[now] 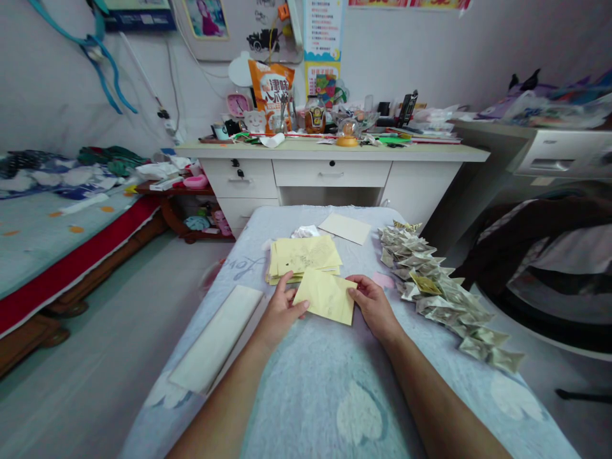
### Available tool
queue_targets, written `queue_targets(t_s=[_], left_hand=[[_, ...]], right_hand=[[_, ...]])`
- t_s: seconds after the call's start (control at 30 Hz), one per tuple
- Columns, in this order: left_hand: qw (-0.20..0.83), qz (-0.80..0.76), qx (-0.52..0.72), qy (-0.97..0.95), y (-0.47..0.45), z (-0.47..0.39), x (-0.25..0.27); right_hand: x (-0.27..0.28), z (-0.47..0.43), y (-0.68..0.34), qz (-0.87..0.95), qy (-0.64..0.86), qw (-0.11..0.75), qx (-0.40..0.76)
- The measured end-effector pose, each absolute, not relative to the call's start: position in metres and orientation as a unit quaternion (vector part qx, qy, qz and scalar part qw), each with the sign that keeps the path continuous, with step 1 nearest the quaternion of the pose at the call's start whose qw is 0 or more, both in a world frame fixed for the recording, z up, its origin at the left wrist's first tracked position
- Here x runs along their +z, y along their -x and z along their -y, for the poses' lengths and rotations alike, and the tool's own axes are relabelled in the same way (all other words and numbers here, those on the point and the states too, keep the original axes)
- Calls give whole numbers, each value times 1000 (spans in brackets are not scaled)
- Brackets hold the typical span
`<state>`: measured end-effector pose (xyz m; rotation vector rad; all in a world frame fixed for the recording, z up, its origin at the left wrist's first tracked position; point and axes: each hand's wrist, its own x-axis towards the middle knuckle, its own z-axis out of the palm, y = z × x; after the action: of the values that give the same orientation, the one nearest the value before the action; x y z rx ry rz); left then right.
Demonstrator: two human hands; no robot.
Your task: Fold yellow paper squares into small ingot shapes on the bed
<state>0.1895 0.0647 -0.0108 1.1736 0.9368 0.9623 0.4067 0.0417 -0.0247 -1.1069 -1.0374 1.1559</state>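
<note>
A yellow sheet of paper (329, 298) is held between my two hands, just in front of a stack of yellow papers (306, 255) with dark print on top. My left hand (285, 310) pinches its left edge, thumb on top and the index finger raised towards the stack. At the right edge, my right hand (374, 303) grips the sheet with the thumb over it and the fingers behind. To the right lie rows of folded paper pieces (430, 280), mostly greyish with pointed tips. A long folded white strip (220, 338) rests left of my left forearm.
The cloth-covered table (306, 395) stands before a white desk (329, 153) crowded with jars and a snack bag (271, 92). A pale card (345, 228) and crumpled white tissue (306, 231) lie behind the stack. A bed (71, 236) is left, a washing machine (559, 153) right.
</note>
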Motion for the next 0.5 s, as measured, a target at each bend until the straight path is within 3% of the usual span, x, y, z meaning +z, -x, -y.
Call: queue_targets(t_s=[0.2,0.37,0.5], left_hand=[[622,-437,436,-482,-192,-63,-12],[618,-437,453,-472,-193,-64,-9],[618,-448,463,-450,-197,-61,-1]], right_hand=[[-26,-41,-407,467,473,576,476],[-12,-31,-408,652,530,499,212],[4,-20,-399,742,505,424,119]])
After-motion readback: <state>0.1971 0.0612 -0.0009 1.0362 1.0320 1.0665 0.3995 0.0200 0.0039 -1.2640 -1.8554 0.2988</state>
